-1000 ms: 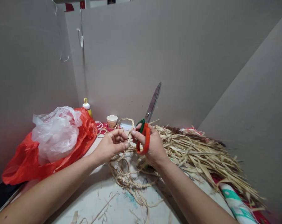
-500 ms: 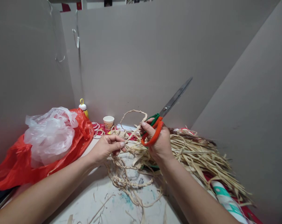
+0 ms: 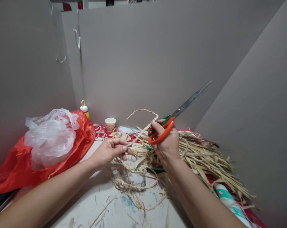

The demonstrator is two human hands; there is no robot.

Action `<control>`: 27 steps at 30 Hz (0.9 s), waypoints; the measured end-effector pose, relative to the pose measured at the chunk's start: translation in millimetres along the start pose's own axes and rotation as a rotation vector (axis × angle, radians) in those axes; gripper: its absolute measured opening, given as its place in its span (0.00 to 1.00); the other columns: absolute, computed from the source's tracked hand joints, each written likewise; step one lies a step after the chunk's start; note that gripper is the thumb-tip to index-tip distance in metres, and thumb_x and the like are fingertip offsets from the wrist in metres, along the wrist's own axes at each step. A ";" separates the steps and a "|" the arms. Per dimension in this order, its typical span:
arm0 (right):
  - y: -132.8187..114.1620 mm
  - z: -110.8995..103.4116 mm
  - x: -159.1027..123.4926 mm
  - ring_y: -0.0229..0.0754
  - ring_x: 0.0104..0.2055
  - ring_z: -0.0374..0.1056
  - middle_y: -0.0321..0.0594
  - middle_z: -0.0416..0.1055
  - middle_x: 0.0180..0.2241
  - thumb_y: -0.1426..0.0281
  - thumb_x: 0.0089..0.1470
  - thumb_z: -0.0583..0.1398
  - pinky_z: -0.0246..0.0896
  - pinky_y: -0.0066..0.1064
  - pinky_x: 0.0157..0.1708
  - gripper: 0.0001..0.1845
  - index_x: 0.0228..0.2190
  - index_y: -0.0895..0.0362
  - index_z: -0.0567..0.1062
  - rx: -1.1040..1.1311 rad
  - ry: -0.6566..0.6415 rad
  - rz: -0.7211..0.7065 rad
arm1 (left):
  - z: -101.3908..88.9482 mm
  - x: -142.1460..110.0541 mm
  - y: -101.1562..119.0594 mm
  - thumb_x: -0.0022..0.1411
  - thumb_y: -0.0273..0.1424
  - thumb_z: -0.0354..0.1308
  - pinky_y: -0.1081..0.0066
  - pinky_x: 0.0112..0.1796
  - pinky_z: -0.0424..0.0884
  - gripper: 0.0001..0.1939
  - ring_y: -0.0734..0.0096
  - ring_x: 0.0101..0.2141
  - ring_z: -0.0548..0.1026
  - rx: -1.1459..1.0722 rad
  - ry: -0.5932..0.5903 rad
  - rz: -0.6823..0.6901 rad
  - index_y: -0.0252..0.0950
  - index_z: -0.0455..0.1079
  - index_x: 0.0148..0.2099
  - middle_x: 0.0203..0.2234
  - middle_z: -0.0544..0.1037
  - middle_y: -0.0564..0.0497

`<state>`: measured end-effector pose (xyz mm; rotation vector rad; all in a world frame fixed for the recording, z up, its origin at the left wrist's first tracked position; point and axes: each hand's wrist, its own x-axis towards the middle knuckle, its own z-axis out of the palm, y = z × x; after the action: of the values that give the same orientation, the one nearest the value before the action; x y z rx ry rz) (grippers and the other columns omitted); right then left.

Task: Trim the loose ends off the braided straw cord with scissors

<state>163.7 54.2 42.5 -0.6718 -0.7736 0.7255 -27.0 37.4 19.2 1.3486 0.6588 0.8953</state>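
Observation:
A pale braided straw cord [image 3: 140,132] runs between my two hands above the table. My left hand [image 3: 112,150] pinches it between thumb and fingers. In my right hand [image 3: 165,139] are scissors [image 3: 164,131] with one orange and one green handle, their blades pointing up and to the right. The thumb and fingertips of that same hand also pinch the cord, whose end curls in a loop above. Below the hands, more of the braid [image 3: 134,186] lies coiled on the table with loose strands trailing toward me.
At right lies a big heap of dry straw [image 3: 205,155], beside a white and green roll [image 3: 231,199]. A red plastic bag [image 3: 12,167] with a clear bag [image 3: 53,136] is at left. Behind are a paper cup [image 3: 110,124] and a yellow bottle [image 3: 85,109]. Grey panels [image 3: 157,63] enclose the table [image 3: 105,193].
My right hand has moved right, away from my left, drawing the cord out between them. The scissors have tilted further to the right. The view has shifted slightly right.

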 end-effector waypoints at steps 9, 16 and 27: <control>8.2 -4.7 1.6 0.30 0.19 0.62 0.28 0.65 0.19 0.59 0.42 0.67 0.57 0.22 0.18 0.18 0.26 0.56 0.66 -0.152 -0.119 0.042 | -3.0 2.0 3.7 0.56 0.32 0.62 0.78 0.26 0.63 0.09 0.78 0.23 0.73 -0.207 -0.098 -0.074 0.33 0.66 0.36 0.32 0.80 0.45; 19.6 -14.2 4.7 0.30 0.16 0.54 0.25 0.57 0.16 0.49 0.46 0.61 0.51 0.23 0.14 0.22 0.26 0.53 0.62 -0.367 -0.224 0.003 | -14.3 4.0 16.1 0.55 0.28 0.62 0.81 0.23 0.64 0.07 0.79 0.24 0.73 -0.370 -0.053 -0.081 0.32 0.68 0.37 0.32 0.78 0.47; 16.9 -21.5 -2.2 0.35 0.22 0.55 0.29 0.58 0.19 0.54 0.50 0.58 0.50 0.27 0.24 0.17 0.24 0.52 0.59 -1.022 -0.519 -0.414 | -25.7 4.7 23.1 0.54 0.26 0.63 0.82 0.20 0.62 0.07 0.81 0.26 0.71 -0.434 -0.002 0.004 0.33 0.68 0.37 0.31 0.76 0.51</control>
<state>174.4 56.5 17.3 -1.1970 -1.7438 0.0583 -49.8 54.9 39.1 0.9611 0.4273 0.9744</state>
